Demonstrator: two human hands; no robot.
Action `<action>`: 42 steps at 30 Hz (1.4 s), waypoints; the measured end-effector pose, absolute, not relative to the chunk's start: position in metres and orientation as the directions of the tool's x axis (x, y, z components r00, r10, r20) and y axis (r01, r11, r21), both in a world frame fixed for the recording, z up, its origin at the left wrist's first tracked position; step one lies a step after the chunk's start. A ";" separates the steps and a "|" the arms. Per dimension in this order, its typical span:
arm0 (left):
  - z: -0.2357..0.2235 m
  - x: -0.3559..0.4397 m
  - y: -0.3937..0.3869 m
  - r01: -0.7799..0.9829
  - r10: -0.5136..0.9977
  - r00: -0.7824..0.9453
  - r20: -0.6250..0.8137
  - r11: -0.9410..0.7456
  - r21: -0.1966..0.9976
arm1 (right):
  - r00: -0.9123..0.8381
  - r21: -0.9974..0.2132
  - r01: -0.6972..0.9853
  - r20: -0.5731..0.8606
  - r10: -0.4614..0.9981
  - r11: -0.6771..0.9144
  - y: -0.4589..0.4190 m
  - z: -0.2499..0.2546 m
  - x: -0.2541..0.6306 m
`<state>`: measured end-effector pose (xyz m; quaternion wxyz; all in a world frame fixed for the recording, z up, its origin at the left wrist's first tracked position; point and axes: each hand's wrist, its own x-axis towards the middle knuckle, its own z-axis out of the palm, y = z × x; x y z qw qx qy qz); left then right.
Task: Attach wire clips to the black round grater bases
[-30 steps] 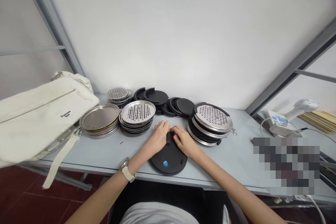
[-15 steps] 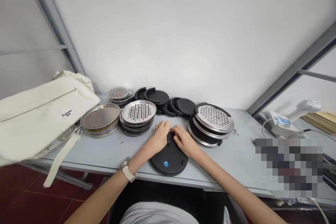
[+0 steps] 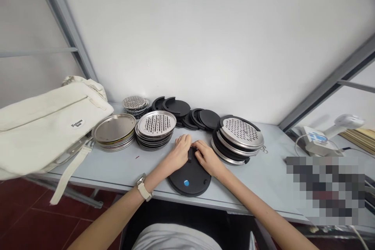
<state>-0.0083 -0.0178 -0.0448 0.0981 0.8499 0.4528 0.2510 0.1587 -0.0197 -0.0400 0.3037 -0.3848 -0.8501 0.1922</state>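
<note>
A round black plastic base point(image 3: 189, 181) lies flat near the table's front edge, with a blue round sticker point(image 3: 186, 183) and a small dark hole or knob on it. My left hand point(image 3: 181, 151) is closed on its far edge, fingers curled down. My right hand point(image 3: 206, 158) grips the same far edge from the right, fingers bent close to the left hand's. Between the hands a short black strap or tab point(image 3: 190, 155) shows. The fingertips and what they press are partly hidden.
To the right stands a stack of round metal graters point(image 3: 241, 132) in black holders. Black round bases point(image 3: 176, 107) lie along the wall. Left are stacks of perforated grater discs point(image 3: 156, 124) and plain metal discs point(image 3: 114, 128), then a cream bag point(image 3: 52, 125). A white scanner point(image 3: 344, 123) stands far right.
The view has shifted slightly, so everything sits a little to the right. Both hands keep their hold on the black base, with hardly any movement.
</note>
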 end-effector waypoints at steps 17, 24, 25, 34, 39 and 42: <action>-0.034 -0.010 -0.023 0.683 0.841 0.416 0.346 -0.540 0.492 | -0.484 -0.591 0.513 0.399 0.778 0.622 -0.017 -0.038 0.161; -0.031 -0.009 -0.016 0.691 0.857 0.311 0.411 -0.501 0.522 | -0.468 -0.629 0.486 0.399 0.788 0.607 -0.014 -0.037 0.163; -0.028 -0.008 -0.017 0.688 0.854 0.307 0.420 -0.504 0.522 | -0.464 -0.631 0.490 0.395 0.793 0.601 -0.014 -0.036 0.163; -0.021 -0.012 -0.085 0.694 0.780 0.509 0.365 -0.622 0.362 | -0.458 -0.623 0.495 0.404 0.792 0.605 -0.014 -0.036 0.164; -0.026 -0.018 -0.093 0.699 0.751 0.562 0.348 -0.655 0.285 | -0.448 -0.615 0.512 0.405 0.797 0.600 -0.013 -0.036 0.165; -0.023 -0.022 -0.089 0.674 0.729 0.600 0.330 -0.683 0.283 | -0.427 -0.593 0.541 0.418 0.802 0.597 -0.013 -0.036 0.166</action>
